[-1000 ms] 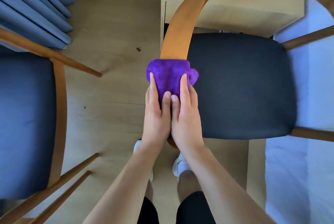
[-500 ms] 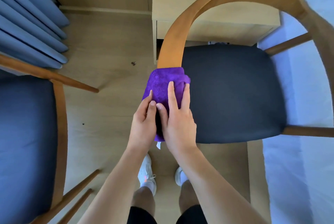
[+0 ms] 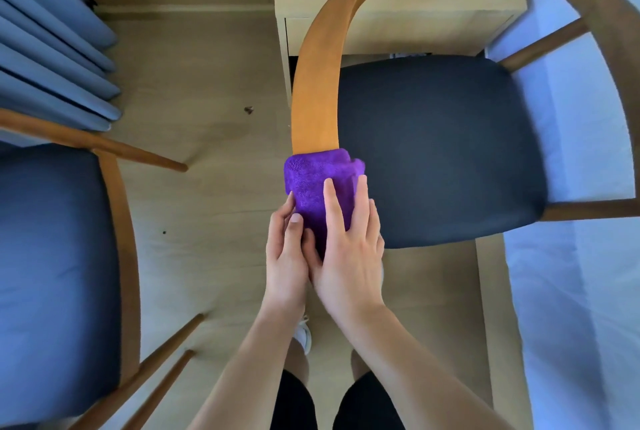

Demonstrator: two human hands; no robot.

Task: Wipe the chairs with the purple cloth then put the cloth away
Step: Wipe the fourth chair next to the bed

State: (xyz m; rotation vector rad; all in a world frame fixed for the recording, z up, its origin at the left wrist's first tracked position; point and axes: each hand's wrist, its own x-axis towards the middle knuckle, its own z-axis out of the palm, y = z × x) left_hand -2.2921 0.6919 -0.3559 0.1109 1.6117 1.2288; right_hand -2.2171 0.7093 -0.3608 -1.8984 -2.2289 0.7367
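Wrapping the near end of a curved wooden rail [image 3: 315, 100], the purple cloth [image 3: 318, 180] sits bunched at the left edge of the chair's dark seat [image 3: 433, 152]; your right hand [image 3: 346, 249] lies over it, fingers [image 3: 332, 201] straight and pressed flat on the fabric; your left hand [image 3: 284, 256] meets it from the left, fingers bent against the cloth's side and thumb on top, pinching the fabric; the two hands touch each other below the cloth. You stand at the front of this chair [image 3: 588, 13], its rail arching away above a pale wooden cabinet [image 3: 398, 24]; a second chair [image 3: 52, 273] with a dark seat stands well apart to your left; blue curtain [image 3: 52, 58] folds hang beyond it; light wooden floor [image 3: 207, 83] runs between the two; a white shoe [image 3: 304, 334] shows under your left wrist.
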